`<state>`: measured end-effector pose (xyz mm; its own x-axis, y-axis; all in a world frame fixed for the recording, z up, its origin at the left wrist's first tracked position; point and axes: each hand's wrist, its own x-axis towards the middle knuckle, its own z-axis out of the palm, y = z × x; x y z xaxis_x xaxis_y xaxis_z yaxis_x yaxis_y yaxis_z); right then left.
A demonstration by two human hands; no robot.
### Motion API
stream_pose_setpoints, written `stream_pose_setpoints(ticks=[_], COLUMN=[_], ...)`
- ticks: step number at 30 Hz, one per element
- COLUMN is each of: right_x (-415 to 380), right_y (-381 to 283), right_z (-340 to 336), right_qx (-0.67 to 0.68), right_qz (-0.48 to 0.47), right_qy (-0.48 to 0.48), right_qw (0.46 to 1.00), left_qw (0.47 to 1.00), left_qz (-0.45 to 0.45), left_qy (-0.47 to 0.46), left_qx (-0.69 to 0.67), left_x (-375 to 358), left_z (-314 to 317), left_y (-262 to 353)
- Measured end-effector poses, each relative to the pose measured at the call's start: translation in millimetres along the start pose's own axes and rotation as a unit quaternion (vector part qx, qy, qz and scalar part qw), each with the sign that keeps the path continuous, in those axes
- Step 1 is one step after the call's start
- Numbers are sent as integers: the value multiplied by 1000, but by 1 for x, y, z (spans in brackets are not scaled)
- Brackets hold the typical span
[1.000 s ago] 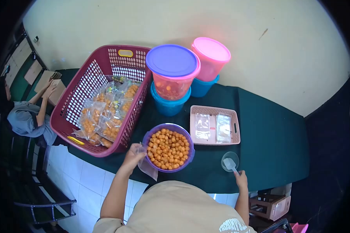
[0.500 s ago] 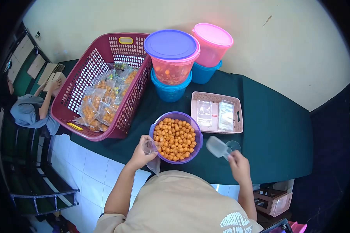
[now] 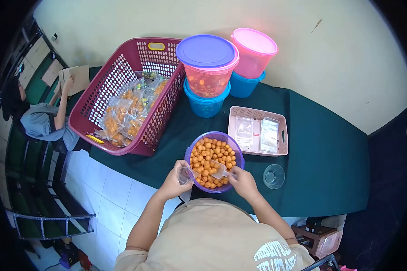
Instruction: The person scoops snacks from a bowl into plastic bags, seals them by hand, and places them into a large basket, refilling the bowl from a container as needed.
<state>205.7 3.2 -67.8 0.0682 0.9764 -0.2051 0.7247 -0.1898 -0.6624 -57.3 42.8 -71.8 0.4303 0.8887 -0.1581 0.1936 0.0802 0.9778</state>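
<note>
A purple bowl [image 3: 241, 168] full of round orange snack balls [image 3: 210, 151] stands at the table's front edge. My left hand [image 3: 172, 183] is closed on a clear plastic bag [image 3: 184, 175], its mouth open beside the bowl's left rim. Over the bowl's right side, my right hand [image 3: 242, 181] grips a translucent scoop [image 3: 219, 170], whose blade is down among the balls. To the right of that hand sits a clear glass cup [image 3: 274, 176].
A maroon basket [image 3: 153, 131] with filled snack bags [image 3: 126, 113] stands left. Behind the bowl are lidded tubs [image 3: 210, 81] and a pink tray [image 3: 282, 151] with plastic packets [image 3: 269, 134]. At far left a person [image 3: 43, 119] handles cardboard [image 3: 79, 79].
My right hand has moved left from beside the glass cup, bringing the scoop into the bowl. My left hand still holds the bag by the rim. The other person's cardboard has shifted.
</note>
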Motion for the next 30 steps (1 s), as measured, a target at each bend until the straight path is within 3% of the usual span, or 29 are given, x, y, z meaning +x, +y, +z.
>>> stream_pose_setpoints(ticks=[3, 9, 15, 21, 26, 30], right_x=[-2, -13, -8, -18, -23, -33], right_y=[7, 2, 3, 23, 33, 10], right_z=[-10, -44, -39, -18, -4, -22], right_qx=[90, -65, -153, -2, 179, 33], right_qz=[19, -52, -85, -55, 68, 16], right_qy=[-56, -5, -50, -74, -149, -106], right_qw=[994, 997, 983, 996, 970, 994], left_qw=[1000, 1000, 999, 999, 999, 999], left_qz=[-11, 5, 10, 19, 17, 12], left_qy=[-2, 25, 3, 8, 14, 3], left_qx=[9, 0, -53, -30, -40, -45], left_x=[-5, -10, -9, -7, -6, -5], left_z=[0, 6, 16, 17, 17, 19], left_y=[0, -5, 1, 10, 4, 6])
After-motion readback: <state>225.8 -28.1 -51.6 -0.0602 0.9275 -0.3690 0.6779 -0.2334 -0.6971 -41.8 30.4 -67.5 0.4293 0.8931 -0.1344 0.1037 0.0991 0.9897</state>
